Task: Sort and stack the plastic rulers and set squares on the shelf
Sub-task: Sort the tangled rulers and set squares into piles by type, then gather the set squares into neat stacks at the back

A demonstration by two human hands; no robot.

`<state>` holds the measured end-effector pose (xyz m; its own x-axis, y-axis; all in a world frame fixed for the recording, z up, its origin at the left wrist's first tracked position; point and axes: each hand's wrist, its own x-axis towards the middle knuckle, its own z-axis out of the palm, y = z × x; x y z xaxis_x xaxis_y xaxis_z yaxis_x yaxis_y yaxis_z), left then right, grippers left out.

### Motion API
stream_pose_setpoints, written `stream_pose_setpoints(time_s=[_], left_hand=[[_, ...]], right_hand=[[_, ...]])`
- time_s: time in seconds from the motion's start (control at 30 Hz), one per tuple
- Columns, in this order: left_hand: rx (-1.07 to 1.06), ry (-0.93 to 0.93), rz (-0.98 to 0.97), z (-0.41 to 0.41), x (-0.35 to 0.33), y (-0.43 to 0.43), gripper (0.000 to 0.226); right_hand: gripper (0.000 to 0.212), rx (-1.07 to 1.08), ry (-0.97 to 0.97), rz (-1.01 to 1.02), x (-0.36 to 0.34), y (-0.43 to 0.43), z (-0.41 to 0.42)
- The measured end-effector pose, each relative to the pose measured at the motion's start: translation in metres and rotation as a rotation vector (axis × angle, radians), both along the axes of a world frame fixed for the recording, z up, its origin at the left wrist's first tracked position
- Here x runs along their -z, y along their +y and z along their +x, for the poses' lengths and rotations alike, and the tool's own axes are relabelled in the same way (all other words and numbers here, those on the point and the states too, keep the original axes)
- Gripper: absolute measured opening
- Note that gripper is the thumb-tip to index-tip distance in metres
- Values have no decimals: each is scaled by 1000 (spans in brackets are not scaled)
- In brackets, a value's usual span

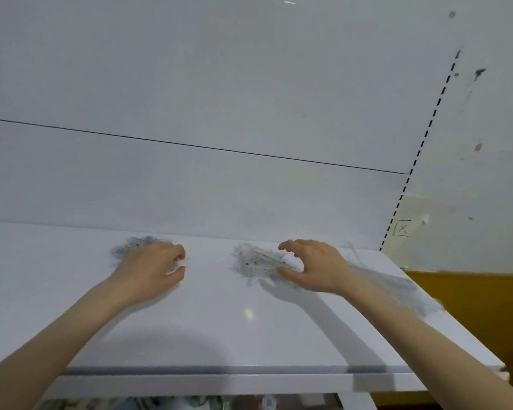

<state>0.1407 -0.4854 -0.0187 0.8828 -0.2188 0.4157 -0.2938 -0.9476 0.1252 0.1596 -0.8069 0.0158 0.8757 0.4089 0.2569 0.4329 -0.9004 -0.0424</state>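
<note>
Clear plastic rulers and set squares lie in loose piles on a white shelf (219, 327). A middle pile (256, 260) sits near the back wall. My right hand (311, 266) is at that pile's right edge, fingers spread and curved, thumb touching the lowest pieces. A second pile (131, 245) lies at the back left, partly hidden behind my left hand (156, 269), whose fingers are curled with thumb and fingertips apart; I cannot tell if it pinches a clear piece. A third, blurred spread of clear pieces (403, 294) lies along the shelf's right side, behind my right forearm.
A white back panel (190, 84) rises behind the shelf, with a slotted upright (427, 131) at the right. Beyond the shelf's right end is a brown-yellow surface (471, 306). Assorted goods show under the shelf's front edge (190, 402).
</note>
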Motion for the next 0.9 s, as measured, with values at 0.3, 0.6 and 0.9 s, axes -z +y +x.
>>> stream_pose_setpoints(time_s=[0.3,0.6,0.9], left_hand=[[-172,14,13,-27,-14,113,34],[-260,40,35,-34,-14,224,31],[-267,78,-17,-18,-7,271,27]], right_hand=[[54,-100,-16,-25,-6,120,7],[65,-147,21,-40,5,227,25],[79,-56,207,-61,23,272,51]])
